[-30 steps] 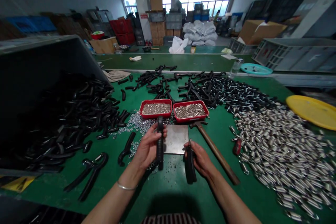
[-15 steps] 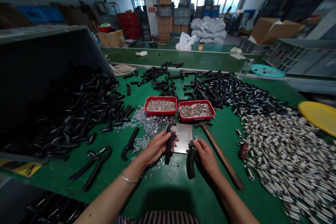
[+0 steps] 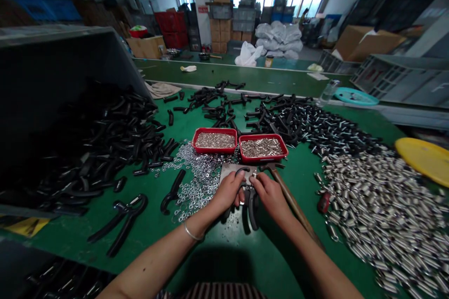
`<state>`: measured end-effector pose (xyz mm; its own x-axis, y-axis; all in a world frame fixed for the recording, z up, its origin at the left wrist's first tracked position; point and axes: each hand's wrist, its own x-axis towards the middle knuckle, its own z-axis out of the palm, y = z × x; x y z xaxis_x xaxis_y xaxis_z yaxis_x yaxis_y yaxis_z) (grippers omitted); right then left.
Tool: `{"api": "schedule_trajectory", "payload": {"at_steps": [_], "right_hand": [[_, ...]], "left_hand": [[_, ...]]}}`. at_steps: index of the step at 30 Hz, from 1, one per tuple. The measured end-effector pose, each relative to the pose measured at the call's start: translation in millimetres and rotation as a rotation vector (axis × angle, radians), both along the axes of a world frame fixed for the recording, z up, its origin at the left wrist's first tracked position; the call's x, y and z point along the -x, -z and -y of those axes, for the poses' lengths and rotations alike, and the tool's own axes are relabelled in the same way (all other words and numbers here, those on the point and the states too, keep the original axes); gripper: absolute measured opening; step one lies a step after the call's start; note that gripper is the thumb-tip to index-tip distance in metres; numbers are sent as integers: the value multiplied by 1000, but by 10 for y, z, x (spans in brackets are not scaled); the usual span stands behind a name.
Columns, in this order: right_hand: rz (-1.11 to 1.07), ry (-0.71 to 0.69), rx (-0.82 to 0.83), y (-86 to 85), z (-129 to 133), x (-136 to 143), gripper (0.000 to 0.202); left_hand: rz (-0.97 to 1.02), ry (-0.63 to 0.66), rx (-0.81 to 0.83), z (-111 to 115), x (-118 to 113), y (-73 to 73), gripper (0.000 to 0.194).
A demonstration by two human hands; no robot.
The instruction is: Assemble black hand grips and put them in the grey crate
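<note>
Over a metal plate (image 3: 228, 168), my left hand (image 3: 228, 192) is closed round a black curved handle piece (image 3: 242, 169). My right hand (image 3: 269, 191) pinches a second black handle piece (image 3: 252, 212) with a small shiny metal part at its top. The two pieces meet or overlap between my hands; my fingers hide the exact contact. A hammer (image 3: 293, 201) with a wooden shaft lies just right of my right hand. Two red trays of small metal pins, the left tray (image 3: 214, 151) and the right tray (image 3: 264, 159), stand beyond the plate.
Silver springs (image 3: 382, 201) are heaped on the right, near a yellow lid (image 3: 424, 159). Loose metal rings (image 3: 199, 173) spread left of the plate. Black handles spill from a grey crate (image 3: 115, 51). A joined handle pair (image 3: 128, 215) lies at the left front.
My hands have come together above the plate. The two black pieces, held apart earlier, now meet or overlap between them, and my left wrist has moved to the right.
</note>
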<state>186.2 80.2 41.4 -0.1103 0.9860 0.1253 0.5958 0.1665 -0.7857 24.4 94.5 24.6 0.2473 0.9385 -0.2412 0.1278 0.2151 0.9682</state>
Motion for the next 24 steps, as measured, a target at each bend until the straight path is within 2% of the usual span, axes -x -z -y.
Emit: {"api": "schedule_trajectory", "payload": {"at_steps": [5,11,16,20,24], "right_hand": [[-14,42,-12,-13,65,5,26],[-149,143,-26,43,114,33,31],[-66,45,-28,15,112,-38,27],[-74,65,-40,1,140,-41,26],[-130,105,-59,19,133,2,25]], "left_hand": [[-76,42,-49,43,-38,-41,50],[-47,-65,-113,115,-87,-97,44],[2,-82,-135,137,-57,-146,29],[-16,-6,-88,180,-90,-133,36],[-108,-54,-174,172,-140,-130,31]]}}
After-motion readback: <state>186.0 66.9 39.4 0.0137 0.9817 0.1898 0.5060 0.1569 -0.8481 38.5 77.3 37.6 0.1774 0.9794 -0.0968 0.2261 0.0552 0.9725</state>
